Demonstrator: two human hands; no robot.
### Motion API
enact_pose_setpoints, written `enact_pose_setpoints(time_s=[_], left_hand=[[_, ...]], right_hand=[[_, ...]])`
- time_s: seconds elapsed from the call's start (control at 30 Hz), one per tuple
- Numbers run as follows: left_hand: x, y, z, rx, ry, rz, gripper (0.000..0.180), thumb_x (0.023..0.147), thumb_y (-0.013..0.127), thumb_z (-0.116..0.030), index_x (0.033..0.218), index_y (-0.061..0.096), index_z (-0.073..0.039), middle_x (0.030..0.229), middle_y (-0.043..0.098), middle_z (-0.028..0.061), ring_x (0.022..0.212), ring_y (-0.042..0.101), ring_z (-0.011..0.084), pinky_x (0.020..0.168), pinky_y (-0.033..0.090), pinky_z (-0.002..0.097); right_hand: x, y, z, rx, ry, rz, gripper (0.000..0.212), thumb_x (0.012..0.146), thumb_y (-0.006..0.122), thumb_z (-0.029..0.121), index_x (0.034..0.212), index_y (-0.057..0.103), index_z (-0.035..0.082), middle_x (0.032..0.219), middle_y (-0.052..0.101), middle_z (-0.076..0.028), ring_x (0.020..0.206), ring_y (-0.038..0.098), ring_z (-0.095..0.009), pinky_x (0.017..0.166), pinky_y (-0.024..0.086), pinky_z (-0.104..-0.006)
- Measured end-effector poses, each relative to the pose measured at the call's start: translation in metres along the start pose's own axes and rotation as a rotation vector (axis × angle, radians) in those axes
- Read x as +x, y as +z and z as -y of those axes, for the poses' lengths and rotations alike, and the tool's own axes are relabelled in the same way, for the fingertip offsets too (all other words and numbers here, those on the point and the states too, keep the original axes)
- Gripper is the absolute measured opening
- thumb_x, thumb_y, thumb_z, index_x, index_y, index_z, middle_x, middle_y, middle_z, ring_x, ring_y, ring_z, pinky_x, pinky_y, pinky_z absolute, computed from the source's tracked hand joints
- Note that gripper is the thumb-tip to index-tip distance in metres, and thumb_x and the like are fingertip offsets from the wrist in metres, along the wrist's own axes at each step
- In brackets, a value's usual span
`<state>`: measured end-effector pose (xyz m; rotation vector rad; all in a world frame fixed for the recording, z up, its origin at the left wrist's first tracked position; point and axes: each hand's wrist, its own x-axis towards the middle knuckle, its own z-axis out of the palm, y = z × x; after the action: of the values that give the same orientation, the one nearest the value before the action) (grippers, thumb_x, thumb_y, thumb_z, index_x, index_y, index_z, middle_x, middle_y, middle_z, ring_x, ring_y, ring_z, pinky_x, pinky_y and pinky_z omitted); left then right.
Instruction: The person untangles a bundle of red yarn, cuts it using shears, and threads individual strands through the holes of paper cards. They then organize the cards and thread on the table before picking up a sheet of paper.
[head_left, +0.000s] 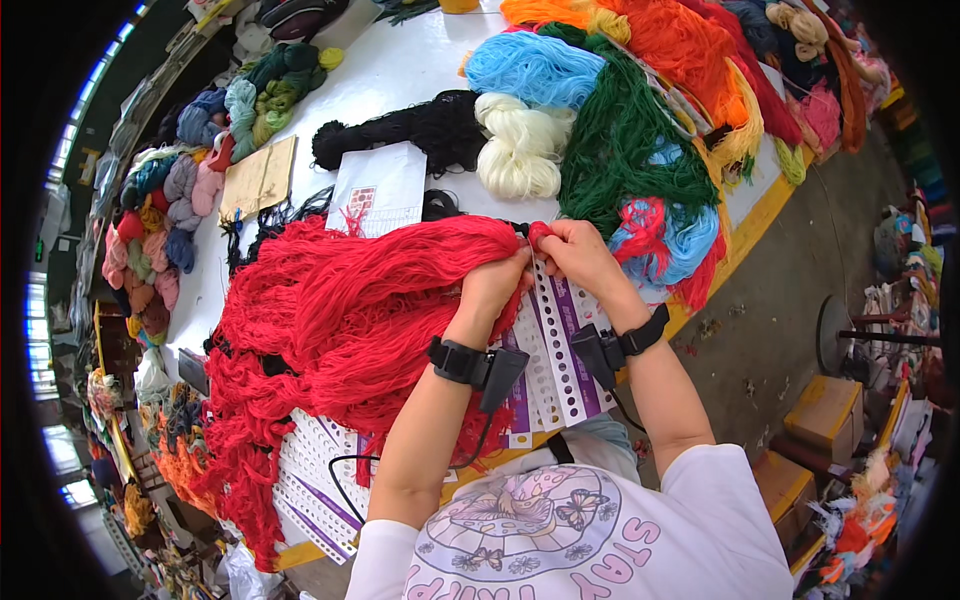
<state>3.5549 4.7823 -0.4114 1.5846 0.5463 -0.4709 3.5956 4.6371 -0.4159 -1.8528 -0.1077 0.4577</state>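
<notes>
A large hank of red yarn [350, 300] spreads across the table in front of me, its loose strands hanging over the near left edge. My left hand [495, 287] is closed around the right end of the hank. Right beside it, my right hand [582, 258] pinches a small red tuft [540, 233] at that end, close to a dark bit that may be a tie. Under my wrists lie white and purple cards with rows of punched holes [560, 350]. Each wrist wears a black strap with a small dark box.
Beyond the red yarn lie a white paper sheet [378, 188], black yarn [420, 132], a cream hank [520, 145] and dark green yarn [630, 150]. Light blue [535, 70] and orange hanks [670, 45] sit farther back. A brown board [258, 178] is at left; cardboard boxes [825, 418] stand on the floor at right.
</notes>
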Motion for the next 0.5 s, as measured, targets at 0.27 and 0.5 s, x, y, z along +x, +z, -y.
enact_pose_setpoints(time_s=[0.27,0.5], left_hand=[[0.015,-0.021,0.016,0.955,0.746,-0.424,0.020,0.074,0.054,-0.024,0.074,0.059,-0.005,0.068,0.061,0.0117,0.062,0.058,0.0284,0.062,0.045,0.0367],[0.000,-0.050,0.012,0.729,0.681,-0.391,0.022,0.077,0.058,-0.025,0.079,0.060,-0.003,0.070,0.061,0.0099,0.061,0.058,0.0241,0.060,0.045,0.0344]], right_hand=[[0.002,0.011,0.003,-0.057,-0.001,-0.071,0.022,0.080,0.043,0.011,0.081,0.061,-0.002,0.065,0.061,-0.008,0.048,0.058,-0.012,0.046,0.045,-0.0247],[0.000,0.012,0.005,-0.123,-0.052,-0.120,0.023,0.079,0.042,0.011,0.081,0.061,-0.001,0.060,0.060,-0.012,0.048,0.060,-0.019,0.050,0.047,-0.0307]])
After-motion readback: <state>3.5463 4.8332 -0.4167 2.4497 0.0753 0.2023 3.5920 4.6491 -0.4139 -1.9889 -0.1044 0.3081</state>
